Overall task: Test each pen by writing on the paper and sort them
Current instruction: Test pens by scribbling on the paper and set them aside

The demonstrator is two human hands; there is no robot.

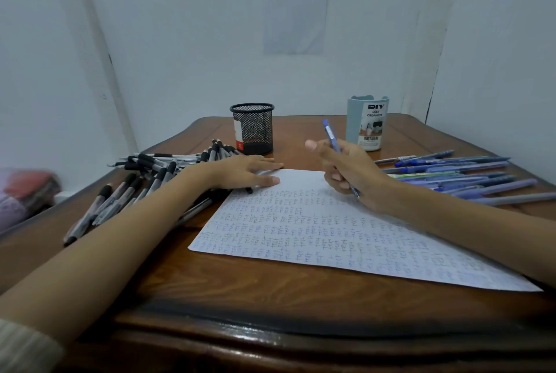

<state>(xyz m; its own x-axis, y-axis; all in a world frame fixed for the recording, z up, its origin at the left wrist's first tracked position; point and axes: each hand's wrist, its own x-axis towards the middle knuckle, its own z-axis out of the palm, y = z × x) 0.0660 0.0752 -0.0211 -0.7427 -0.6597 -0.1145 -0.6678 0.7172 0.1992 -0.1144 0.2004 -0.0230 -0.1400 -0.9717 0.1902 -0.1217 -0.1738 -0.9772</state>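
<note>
Right hand (350, 172) around a blue pen (330, 132) on the written-over paper (301, 231), left hand (240, 171) flat on its far corner

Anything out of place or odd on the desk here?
Nothing spilled or broken. Two oddities: the paper lies skewed to the desk edge, and no pens stick out of the mesh cup or the teal organizer, while black pens and blue pens lie loose in heaps either side.

Bare table (255, 291) wood along the near edge, black pens (141, 189) heaped at left, blue pens (457, 174) spread at right, mesh cup (253, 128) and teal organizer (367, 124) upright at the back, open gap between them.
</note>
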